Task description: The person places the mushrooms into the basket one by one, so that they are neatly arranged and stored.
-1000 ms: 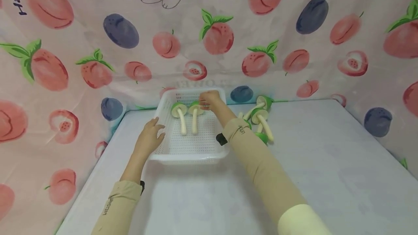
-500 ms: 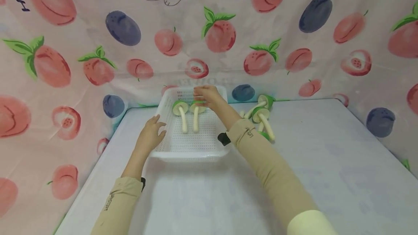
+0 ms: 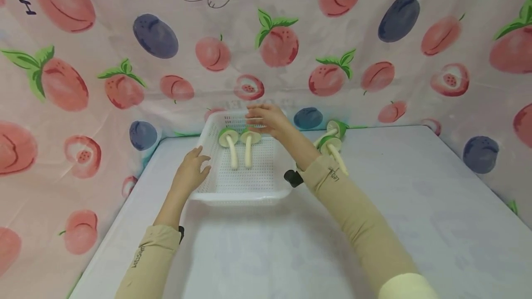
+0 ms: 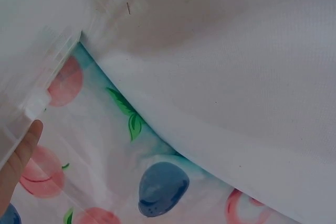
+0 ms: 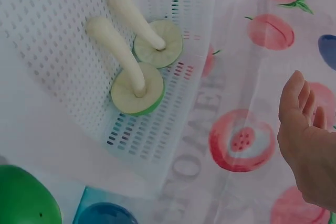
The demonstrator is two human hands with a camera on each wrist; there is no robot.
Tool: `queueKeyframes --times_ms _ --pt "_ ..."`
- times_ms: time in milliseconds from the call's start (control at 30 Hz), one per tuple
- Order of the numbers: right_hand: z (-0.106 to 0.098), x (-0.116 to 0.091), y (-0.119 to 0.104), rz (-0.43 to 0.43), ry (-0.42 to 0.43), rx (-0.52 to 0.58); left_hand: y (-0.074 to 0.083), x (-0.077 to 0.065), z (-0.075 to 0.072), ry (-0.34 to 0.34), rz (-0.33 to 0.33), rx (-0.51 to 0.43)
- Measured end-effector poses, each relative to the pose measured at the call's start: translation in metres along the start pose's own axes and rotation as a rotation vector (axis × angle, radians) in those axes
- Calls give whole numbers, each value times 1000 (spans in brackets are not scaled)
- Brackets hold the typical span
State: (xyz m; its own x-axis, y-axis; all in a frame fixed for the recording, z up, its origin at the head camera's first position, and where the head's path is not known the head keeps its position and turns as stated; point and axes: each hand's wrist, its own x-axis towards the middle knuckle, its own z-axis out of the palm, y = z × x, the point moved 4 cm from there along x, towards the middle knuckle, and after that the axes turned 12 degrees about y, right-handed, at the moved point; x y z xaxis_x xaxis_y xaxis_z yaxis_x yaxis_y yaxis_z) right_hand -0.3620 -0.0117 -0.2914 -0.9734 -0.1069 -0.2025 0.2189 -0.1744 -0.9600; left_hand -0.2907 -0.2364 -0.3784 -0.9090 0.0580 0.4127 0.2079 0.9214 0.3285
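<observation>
A white perforated plastic basket (image 3: 241,196) stands on the table. Two toy mushrooms with green caps and pale stems, the left one (image 3: 233,155) and the right one (image 3: 248,152), lie side by side inside it, stems toward the person. My left hand (image 3: 191,170) is at the basket's left rim, fingers extended; in the left wrist view a fingertip (image 4: 35,128) lies right at the basket's edge. Above the basket's back right part is my right hand (image 3: 268,118), fingers loosely extended and holding nothing. The right wrist view shows this hand (image 5: 307,140) apart from both mushrooms.
More green-capped mushrooms (image 3: 330,144) lie in a loose pile right of the basket, partly hidden by the right forearm. A fruit-print cloth (image 3: 291,91) hangs behind and at both sides of the white table (image 3: 415,197).
My right hand has let go of the right mushroom in the basket and lifted away, its fingers opening. The left hand stays at the rim.
</observation>
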Motion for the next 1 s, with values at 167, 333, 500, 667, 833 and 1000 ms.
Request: queueKeyframes --times_ms 167,333,500,667,833,1000 --pt "-17 -13 -6 -49 -12 -53 6 2 4 -12 8 -2" --pt "-29 -22 -8 -66 -4 -81 5 2 3 -13 19 0" --pt "-35 -29 -7 -49 -28 -73 3 -1 2 -2 25 -11" --pt "-46 -37 -4 -46 -42 -105 1 -2 2 0 31 -17" --pt "-65 -42 3 -24 -21 -133 2 -2 1 -7 29 -12" --pt "-85 -44 7 -46 -10 -193 6 -1 0 -12 34 -9"
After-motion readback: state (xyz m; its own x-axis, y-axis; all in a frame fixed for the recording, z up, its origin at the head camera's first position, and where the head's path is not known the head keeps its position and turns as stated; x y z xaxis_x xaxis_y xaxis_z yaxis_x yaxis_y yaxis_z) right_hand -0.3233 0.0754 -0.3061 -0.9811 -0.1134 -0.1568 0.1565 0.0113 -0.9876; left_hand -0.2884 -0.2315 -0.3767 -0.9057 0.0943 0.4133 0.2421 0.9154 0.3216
